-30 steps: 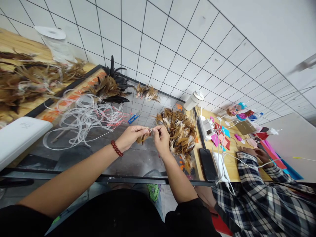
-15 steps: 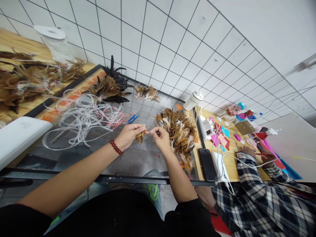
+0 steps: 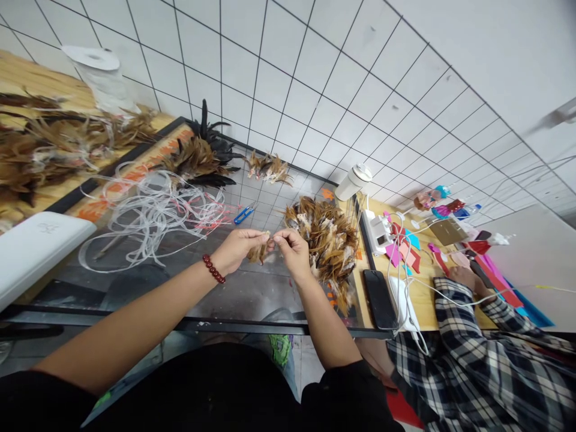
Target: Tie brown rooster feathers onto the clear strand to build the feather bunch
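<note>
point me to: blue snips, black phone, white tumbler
blue snips (image 3: 244,214), head view, on the blue handle loop.
black phone (image 3: 378,291), head view, middle of the dark screen.
white tumbler (image 3: 353,182), head view, on the side of the body below the lid.

Blue snips (image 3: 244,214) lie beside tangled white cord (image 3: 153,216) (a black phone (image 3: 379,290) farther right).

Brown feather bundle (image 3: 260,252), dark red bead bracelet (image 3: 212,269), blue snips (image 3: 244,214), black phone (image 3: 378,299), plaid black-and-white sleeve (image 3: 477,360).
</note>
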`<action>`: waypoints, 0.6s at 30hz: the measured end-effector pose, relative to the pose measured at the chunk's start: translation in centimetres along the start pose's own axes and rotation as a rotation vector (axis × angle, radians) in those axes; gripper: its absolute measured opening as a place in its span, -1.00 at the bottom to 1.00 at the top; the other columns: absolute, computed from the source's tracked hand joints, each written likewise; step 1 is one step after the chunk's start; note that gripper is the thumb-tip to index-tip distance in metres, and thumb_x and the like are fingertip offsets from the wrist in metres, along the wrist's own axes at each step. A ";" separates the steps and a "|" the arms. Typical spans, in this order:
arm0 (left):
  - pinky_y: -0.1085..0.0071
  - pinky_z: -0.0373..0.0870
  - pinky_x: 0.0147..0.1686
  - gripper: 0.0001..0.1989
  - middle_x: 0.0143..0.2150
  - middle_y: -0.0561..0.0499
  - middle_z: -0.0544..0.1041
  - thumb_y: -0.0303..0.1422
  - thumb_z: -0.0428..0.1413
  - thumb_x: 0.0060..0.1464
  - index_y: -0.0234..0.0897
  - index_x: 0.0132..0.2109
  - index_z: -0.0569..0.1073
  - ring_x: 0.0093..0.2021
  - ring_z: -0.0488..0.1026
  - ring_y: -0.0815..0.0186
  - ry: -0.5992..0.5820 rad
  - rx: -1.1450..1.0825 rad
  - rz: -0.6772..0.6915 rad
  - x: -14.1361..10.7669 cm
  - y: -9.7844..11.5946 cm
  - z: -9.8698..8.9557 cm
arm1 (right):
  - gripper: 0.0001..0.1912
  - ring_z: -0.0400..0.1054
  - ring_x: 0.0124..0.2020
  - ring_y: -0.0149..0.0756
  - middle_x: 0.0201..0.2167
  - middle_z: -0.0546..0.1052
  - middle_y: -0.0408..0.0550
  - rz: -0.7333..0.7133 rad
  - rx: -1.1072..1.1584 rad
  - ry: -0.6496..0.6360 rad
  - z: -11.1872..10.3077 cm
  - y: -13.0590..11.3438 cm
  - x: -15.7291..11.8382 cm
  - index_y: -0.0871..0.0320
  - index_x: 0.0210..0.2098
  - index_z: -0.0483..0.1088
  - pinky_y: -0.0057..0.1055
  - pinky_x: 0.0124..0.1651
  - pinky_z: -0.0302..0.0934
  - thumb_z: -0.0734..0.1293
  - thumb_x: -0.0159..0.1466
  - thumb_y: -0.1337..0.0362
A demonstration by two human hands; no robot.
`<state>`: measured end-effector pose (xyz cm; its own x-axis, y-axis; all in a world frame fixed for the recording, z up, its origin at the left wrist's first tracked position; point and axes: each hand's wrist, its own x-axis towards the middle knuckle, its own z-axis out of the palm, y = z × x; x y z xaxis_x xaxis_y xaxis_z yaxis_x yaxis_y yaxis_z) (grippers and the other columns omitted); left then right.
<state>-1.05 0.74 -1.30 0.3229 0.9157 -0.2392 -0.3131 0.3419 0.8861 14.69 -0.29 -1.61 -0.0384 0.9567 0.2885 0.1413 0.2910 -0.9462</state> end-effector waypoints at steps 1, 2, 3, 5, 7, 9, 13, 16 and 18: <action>0.37 0.39 -0.41 -0.60 -0.47 -0.11 0.59 -0.10 0.38 -0.29 -0.40 -0.45 0.59 -0.47 0.46 0.30 -0.025 0.008 0.005 -0.1 0.0 0.0 | -0.81 0.34 -0.41 -0.40 -0.49 0.44 -0.17 -0.021 -0.030 -0.004 0.0 -0.2 -0.1 0.15 -0.43 0.46 -0.41 -0.21 0.29 0.33 0.23 0.18; 0.36 0.39 -0.41 -0.61 -0.47 -0.11 0.58 -0.10 0.37 -0.27 -0.40 -0.45 0.59 -0.47 0.46 0.30 -0.050 0.016 0.008 -0.1 0.0 0.1 | -0.80 0.35 -0.40 -0.40 -0.48 0.44 -0.15 -0.039 -0.063 0.003 0.1 -0.3 -0.1 0.14 -0.43 0.47 -0.41 -0.20 0.30 0.33 0.23 0.18; 0.36 0.38 -0.41 -0.61 -0.47 -0.11 0.58 -0.10 0.36 -0.25 -0.40 -0.45 0.59 -0.47 0.46 0.30 -0.073 0.023 0.008 -0.2 0.1 0.1 | -0.80 0.36 -0.38 -0.39 -0.47 0.45 -0.14 -0.058 -0.098 0.017 0.1 -0.4 -0.1 0.14 -0.43 0.48 -0.40 -0.19 0.30 0.33 0.23 0.18; 0.37 0.37 -0.42 -0.63 -0.49 -0.09 0.56 -0.11 0.36 -0.22 -0.39 -0.44 0.59 -0.48 0.45 0.31 -0.104 0.039 0.004 -0.3 0.2 0.1 | -0.82 0.37 -0.31 -0.36 -0.42 0.47 -0.11 -0.093 -0.156 0.045 0.1 -0.4 -0.1 0.13 -0.42 0.50 -0.39 -0.15 0.30 0.35 0.22 0.18; 0.40 0.35 -0.43 -0.65 -0.54 -0.05 0.52 -0.13 0.36 -0.22 -0.38 -0.46 0.57 -0.50 0.43 0.34 -0.091 0.046 0.017 -0.2 0.3 0.0 | -0.85 0.38 -0.27 -0.35 -0.39 0.49 -0.09 -0.107 -0.191 0.059 0.0 -0.2 0.0 0.13 -0.40 0.52 -0.40 -0.13 0.29 0.36 0.22 0.20; 0.43 0.33 -0.44 -0.65 -0.57 0.00 0.48 -0.14 0.37 -0.23 -0.37 -0.46 0.56 -0.51 0.42 0.37 -0.028 0.018 0.066 0.0 0.4 -0.1 | -0.88 0.38 -0.26 -0.36 -0.37 0.51 -0.08 -0.100 -0.232 0.055 -0.4 -0.1 0.2 0.13 -0.35 0.54 -0.42 -0.15 0.29 0.36 0.22 0.24; 0.45 0.35 -0.42 -0.61 -0.58 0.09 0.42 -0.15 0.41 -0.33 -0.37 -0.44 0.54 -0.52 0.42 0.40 0.129 -0.135 0.172 0.6 0.6 -0.5 | -0.88 0.37 -0.29 -0.40 -0.32 0.52 -0.08 -0.098 -0.391 -0.253 -1.7 -0.2 0.3 0.14 -0.28 0.55 -0.47 -0.17 0.27 0.35 0.22 0.37; 0.45 0.37 -0.41 -0.60 -0.57 0.10 0.41 -0.17 0.43 -0.35 -0.38 -0.42 0.53 -0.50 0.43 0.40 0.176 -0.196 0.193 0.7 0.8 -0.6 | -0.85 0.38 -0.29 -0.41 -0.28 0.52 -0.09 -0.084 -0.553 -0.625 -2.6 -0.3 0.2 0.12 -0.26 0.55 -0.49 -0.14 0.24 0.40 0.17 0.41; 0.45 0.38 -0.41 -0.61 -0.57 0.09 0.41 -0.19 0.42 -0.32 -0.39 -0.42 0.52 -0.50 0.43 0.39 0.181 -0.200 0.196 0.8 0.8 -0.7 | -0.90 0.39 -0.27 -0.39 -0.31 0.52 -0.09 -0.081 -0.668 -0.703 -2.8 -0.6 0.0 0.14 -0.31 0.55 -0.47 -0.12 0.22 0.40 0.17 0.41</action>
<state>-1.70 1.88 -1.01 0.0809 0.9847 -0.1541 -0.5283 0.1735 0.8311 17.34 -0.41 -0.66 -0.6239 0.7814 -0.0093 0.6361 0.5009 -0.5869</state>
